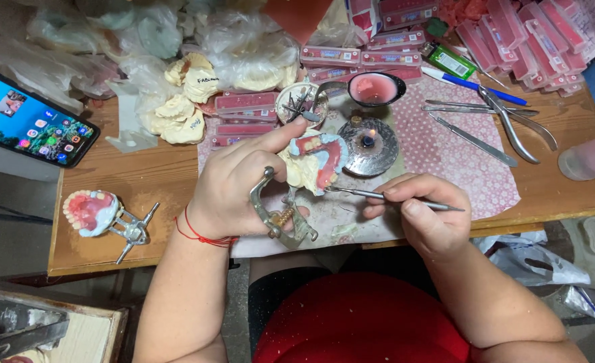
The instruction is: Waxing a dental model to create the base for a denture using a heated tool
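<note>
Left hand [233,185]: I grip the denture model [314,161] on its articulator [280,218].
Right hand [421,208]: I pinch the wax tool [391,197], lying crosswise, tip leftward at the model.

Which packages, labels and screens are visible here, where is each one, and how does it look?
Phone: far left, leaning, lit blue screen with small icons.
Pink flat boxes: stacked along the top right, labelled strips.
Green pack: among the boxes, small rectangle.
Plastic bags: top left, clear, crumpled.
</note>
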